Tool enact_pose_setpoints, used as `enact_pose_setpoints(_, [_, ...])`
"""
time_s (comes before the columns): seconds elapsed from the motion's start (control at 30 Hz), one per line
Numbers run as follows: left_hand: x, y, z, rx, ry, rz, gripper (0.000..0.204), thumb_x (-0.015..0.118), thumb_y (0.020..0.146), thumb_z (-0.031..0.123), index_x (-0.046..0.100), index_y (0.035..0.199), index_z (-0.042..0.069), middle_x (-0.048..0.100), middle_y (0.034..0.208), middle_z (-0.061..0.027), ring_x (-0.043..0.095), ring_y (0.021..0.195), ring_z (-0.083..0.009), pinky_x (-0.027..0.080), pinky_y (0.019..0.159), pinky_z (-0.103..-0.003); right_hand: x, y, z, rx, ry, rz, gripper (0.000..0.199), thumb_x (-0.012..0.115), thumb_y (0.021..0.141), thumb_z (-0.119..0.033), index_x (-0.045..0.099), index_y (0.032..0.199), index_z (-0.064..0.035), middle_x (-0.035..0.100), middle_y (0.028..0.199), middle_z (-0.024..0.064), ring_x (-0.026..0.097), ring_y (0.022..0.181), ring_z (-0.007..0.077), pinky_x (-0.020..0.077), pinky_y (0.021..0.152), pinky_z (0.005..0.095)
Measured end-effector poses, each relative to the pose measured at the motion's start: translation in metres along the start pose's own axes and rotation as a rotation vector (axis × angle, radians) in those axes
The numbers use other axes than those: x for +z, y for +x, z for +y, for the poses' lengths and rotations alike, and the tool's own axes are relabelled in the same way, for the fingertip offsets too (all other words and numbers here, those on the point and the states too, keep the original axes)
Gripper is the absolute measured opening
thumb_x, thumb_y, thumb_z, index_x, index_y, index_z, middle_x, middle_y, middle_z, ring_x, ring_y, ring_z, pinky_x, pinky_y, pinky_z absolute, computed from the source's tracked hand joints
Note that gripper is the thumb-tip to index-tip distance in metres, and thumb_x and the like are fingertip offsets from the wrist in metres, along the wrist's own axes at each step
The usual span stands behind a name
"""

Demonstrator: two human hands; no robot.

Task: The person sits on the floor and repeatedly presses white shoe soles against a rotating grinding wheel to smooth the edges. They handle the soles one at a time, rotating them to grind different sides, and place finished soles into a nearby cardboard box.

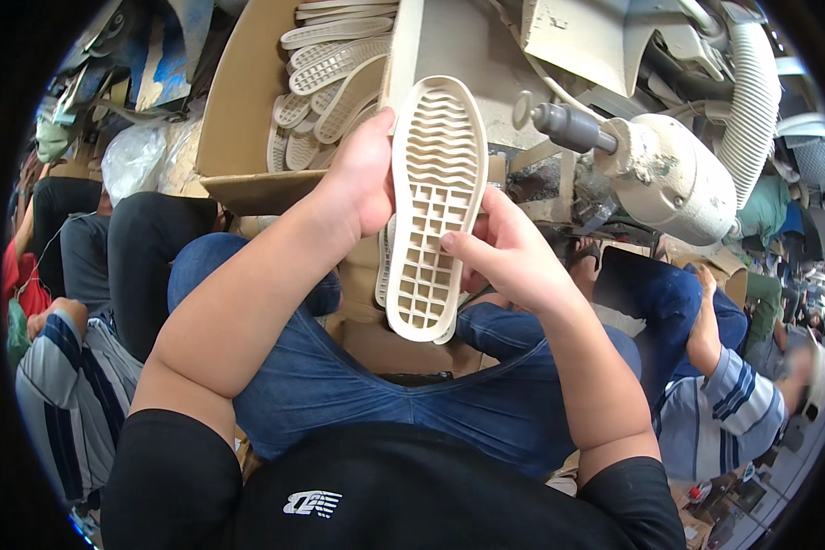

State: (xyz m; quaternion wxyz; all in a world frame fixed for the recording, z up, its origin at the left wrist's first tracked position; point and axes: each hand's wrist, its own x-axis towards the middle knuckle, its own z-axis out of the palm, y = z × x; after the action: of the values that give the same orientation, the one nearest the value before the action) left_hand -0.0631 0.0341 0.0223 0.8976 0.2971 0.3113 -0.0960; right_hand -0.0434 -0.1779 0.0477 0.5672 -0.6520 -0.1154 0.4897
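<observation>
A cream-white shoe sole (438, 197) is held up in front of me, its gridded and wavy-ribbed side facing me. My left hand (362, 176) grips its left edge near the upper half, with the fingers hidden behind it. From the right, my right hand (504, 249) is closed on the lower half, its thumb lying on the grid and its fingers mostly out of sight behind. Part of another sole (382, 275) peeks out behind the held one; whether a hand holds it too, I cannot tell.
A cardboard box (232, 101) with several stacked soles (339, 69) stands ahead on the left. A cream-coloured machine (678, 174) with a grey spindle (568, 126) and ribbed hose (752, 110) is at the right. People in striped shirts sit on both sides.
</observation>
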Motion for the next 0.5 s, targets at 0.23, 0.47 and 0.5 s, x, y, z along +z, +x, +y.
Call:
enact_pose_setpoints(0.23, [0.0,-0.009,0.006,0.06,-0.05,-0.134,0.052,0.029,0.12,0.034,0.06,0.141,-0.002,0.075,0.128,-0.0185,0.076,0.113,-0.0292,0.064,0.102,-0.048,0.006,-0.002,0.005,-0.198,-0.002,-0.006,0.066,0.069,0.103,-0.004,0.039,0.162,-0.0008,0.072,0.126,0.0071,0.071,0.1,0.009,0.0609,0.074,0.0263])
enact_pose_setpoints(0.47, [0.01,-0.012,0.007,0.086,-0.04,-0.15,0.057,0.023,0.119,0.036,0.059,0.142,-0.003,0.073,0.129,-0.0225,0.075,0.115,-0.0328,0.065,0.1,-0.052,-0.001,-0.008,0.002,-0.205,0.061,-0.082,0.068,0.07,0.104,-0.004,0.036,0.163,-0.0006,0.069,0.134,0.0095,0.07,0.111,0.0116,0.0624,0.084,0.0273])
enact_pose_setpoints(0.5, [0.011,-0.013,0.007,0.087,-0.036,-0.153,0.057,0.024,0.119,0.035,0.059,0.142,-0.003,0.073,0.129,-0.0224,0.075,0.114,-0.0326,0.066,0.099,-0.051,-0.002,-0.009,0.001,-0.181,0.04,-0.066,0.067,0.069,0.104,-0.003,0.036,0.163,-0.0006,0.069,0.134,0.0095,0.07,0.111,0.0115,0.0623,0.084,0.0271])
